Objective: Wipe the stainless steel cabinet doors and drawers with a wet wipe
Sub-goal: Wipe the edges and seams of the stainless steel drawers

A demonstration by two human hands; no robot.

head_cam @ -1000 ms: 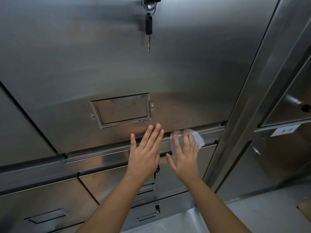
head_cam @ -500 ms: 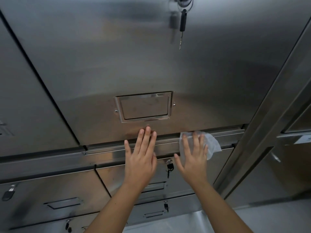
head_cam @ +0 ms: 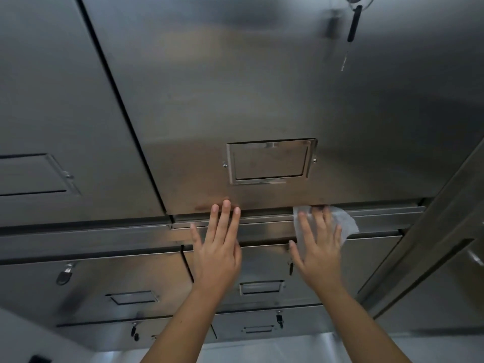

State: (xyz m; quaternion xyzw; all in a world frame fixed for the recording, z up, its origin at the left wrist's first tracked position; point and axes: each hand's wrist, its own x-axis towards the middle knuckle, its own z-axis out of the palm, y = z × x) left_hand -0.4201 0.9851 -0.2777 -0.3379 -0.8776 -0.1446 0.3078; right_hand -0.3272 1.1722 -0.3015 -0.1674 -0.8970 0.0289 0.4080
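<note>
A large stainless steel cabinet door (head_cam: 262, 87) with a recessed label holder (head_cam: 271, 161) fills the view. Below it runs a steel ledge (head_cam: 379, 213), and under that sit steel drawers (head_cam: 125, 279) with small handles and keys. My right hand (head_cam: 318, 247) lies flat, fingers spread, pressing a white wet wipe (head_cam: 345, 222) against the ledge and the door's lower edge. My left hand (head_cam: 217, 247) rests flat and bare on the ledge to the left, its fingertips touching the door's bottom edge.
A key (head_cam: 351, 24) hangs from the door's lock at the top right. A second steel door (head_cam: 52, 100) stands to the left. A steel post (head_cam: 424, 258) and another cabinet border the right. Drawer keys (head_cam: 64, 275) stick out below.
The view has swung left, so the door and label holder sit further right in the frame. Both hands stay flat on the ledge; the right hand with the wipe has shifted slightly along it.
</note>
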